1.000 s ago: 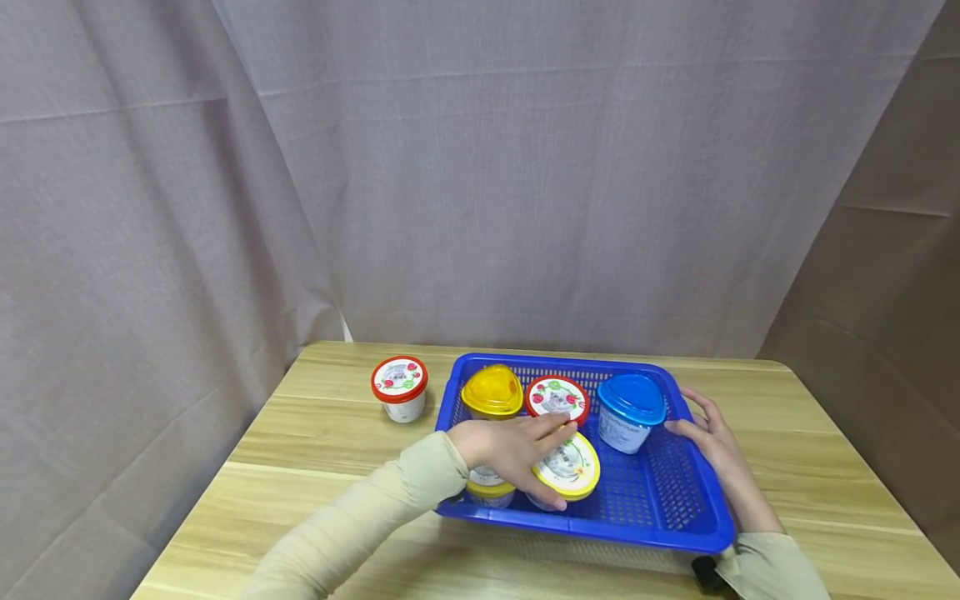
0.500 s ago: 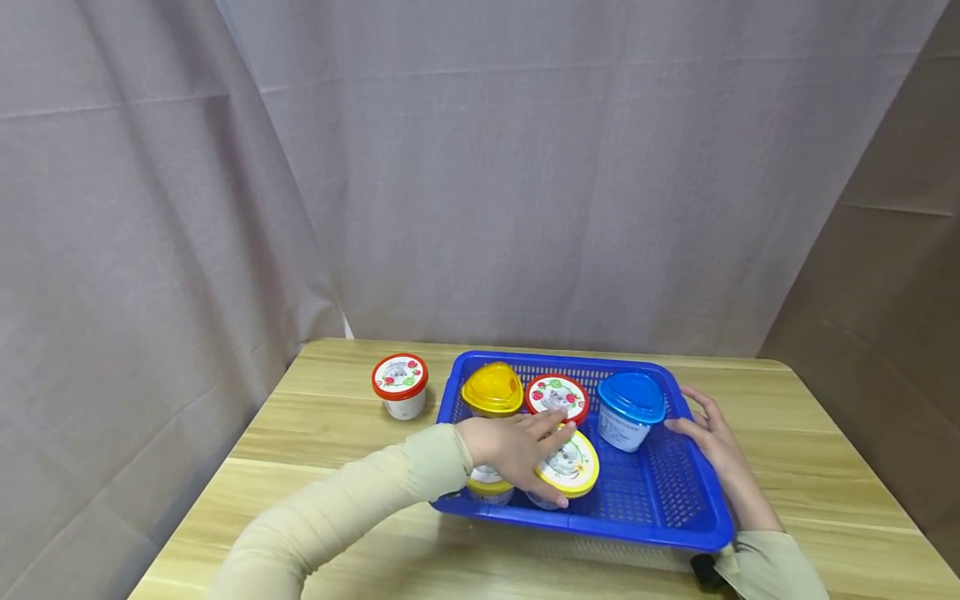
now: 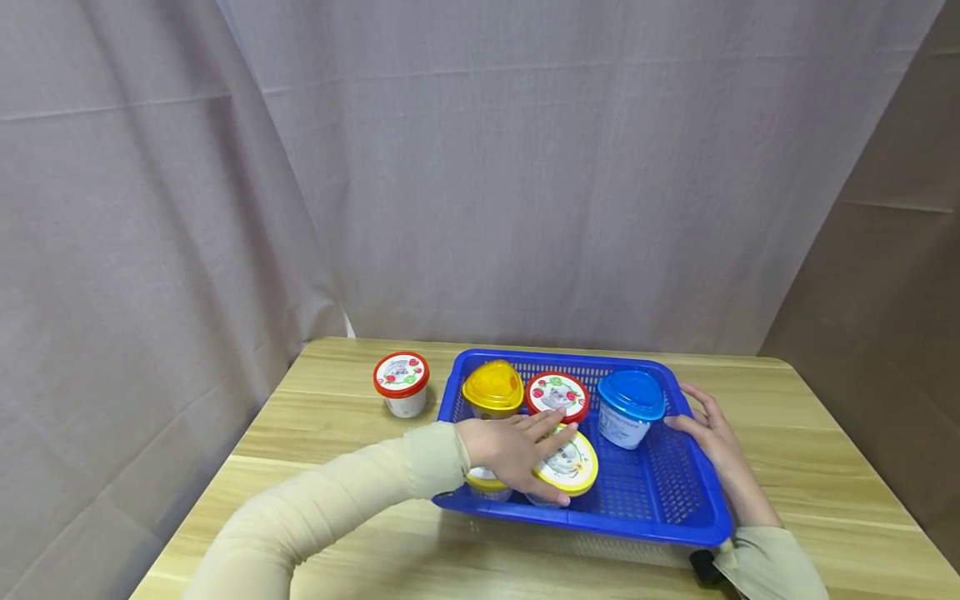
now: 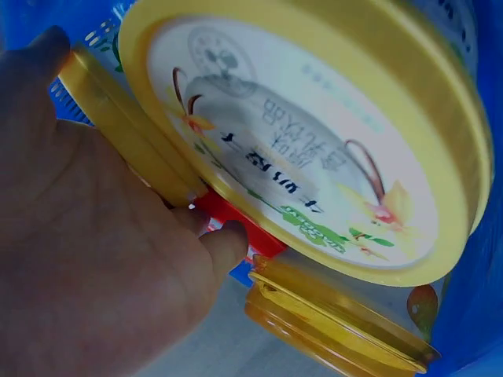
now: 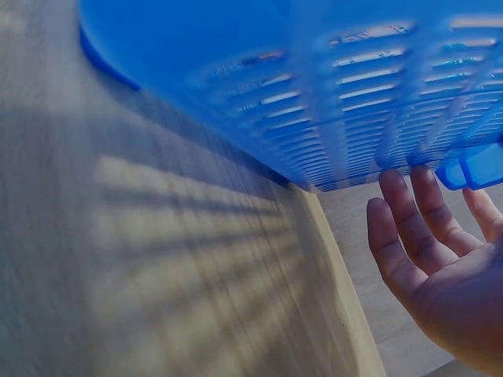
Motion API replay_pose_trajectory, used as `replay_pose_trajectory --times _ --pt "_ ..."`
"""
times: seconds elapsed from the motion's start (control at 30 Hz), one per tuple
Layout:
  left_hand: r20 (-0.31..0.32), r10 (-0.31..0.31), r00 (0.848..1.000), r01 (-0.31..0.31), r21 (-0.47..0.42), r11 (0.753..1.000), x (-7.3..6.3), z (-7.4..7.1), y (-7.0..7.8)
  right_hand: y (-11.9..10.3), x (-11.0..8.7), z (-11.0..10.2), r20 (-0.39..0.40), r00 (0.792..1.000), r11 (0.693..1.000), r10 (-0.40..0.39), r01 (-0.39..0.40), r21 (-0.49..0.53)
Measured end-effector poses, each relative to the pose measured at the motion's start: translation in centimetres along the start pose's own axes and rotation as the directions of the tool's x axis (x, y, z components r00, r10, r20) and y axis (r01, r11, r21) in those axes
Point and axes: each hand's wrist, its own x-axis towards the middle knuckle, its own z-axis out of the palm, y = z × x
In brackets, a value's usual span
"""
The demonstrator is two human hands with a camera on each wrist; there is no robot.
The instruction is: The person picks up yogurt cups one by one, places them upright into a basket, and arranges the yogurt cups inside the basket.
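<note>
My left hand (image 3: 510, 454) is in the blue plastic basket (image 3: 637, 529), thumb on the near side and fingers on the far side of a round yellow-lidded cup (image 3: 567, 467), holding it. Left of it, partly under that hand, stands another yellow-lidded cup (image 4: 291, 149), large in the left wrist view. Behind them are a cup with a rounded triangular yellow lid (image 3: 492, 387) and a red-rimmed cup (image 3: 558, 395). A blue-lidded cup (image 3: 630, 408) stands to the right. My right hand (image 3: 712, 442) grips the basket's right side, thumb over the rim, fingers (image 5: 397, 212) against the outer wall.
Outside the basket, a red-lidded cup (image 3: 402, 383) stands on the wooden table (image 3: 322, 425) to the left. Grey curtains (image 3: 487, 183) hang behind the table, and a brown one (image 3: 877, 250) is at the right. Shadow lies below the basket's near edge.
The left forearm has swung a little left and toward me. Both hands keep their places on the cup and the basket; the cups hold their positions in the basket.
</note>
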Motion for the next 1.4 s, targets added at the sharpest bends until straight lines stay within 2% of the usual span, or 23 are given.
replay_pose_trajectory --times 0.13,0.37,0.6,0.77,0.93,1.23,1.4 --pt "0.009 -0.002 1.0 0.002 -0.018 1.0 0.4 0.1 -0.1 0.0 0.1 0.1 0.003 1.0 1.0 0.003 -0.003 0.006" --pt "-0.035 0.021 0.999 -0.02 0.042 0.999 0.7 0.5 0.0 0.1 0.1 0.6 0.009 1.0 1.0 -0.006 0.006 0.002" --pt "-0.063 0.049 0.997 -0.044 0.082 0.996 0.5 0.2 -0.1 0.0 0.1 0.4 0.01 1.0 1.0 0.001 -0.001 -0.003" --pt "-0.067 0.065 0.996 -0.062 0.05 0.997 0.2 -0.1 -0.3 0.0 -0.1 0.4 -0.002 1.0 0.998 0.028 -0.028 -0.054" --pt "-0.102 0.076 0.992 -0.075 0.015 0.997 -0.4 -0.6 -0.9 0.1 -0.4 0.3 -0.009 0.999 0.995 0.049 -0.05 -0.089" --pt "-0.132 0.025 0.991 -0.039 -0.101 0.994 -1.8 -2.1 -2.4 -0.1 -0.5 0.3 -0.002 1.0 0.998 0.02 -0.02 -0.065" --pt "-0.159 -0.007 0.987 -0.016 -0.14 0.99 -2.7 -2.8 -3.7 -0.2 -0.5 0.4 0.001 1.0 0.999 0.021 -0.021 -0.035"
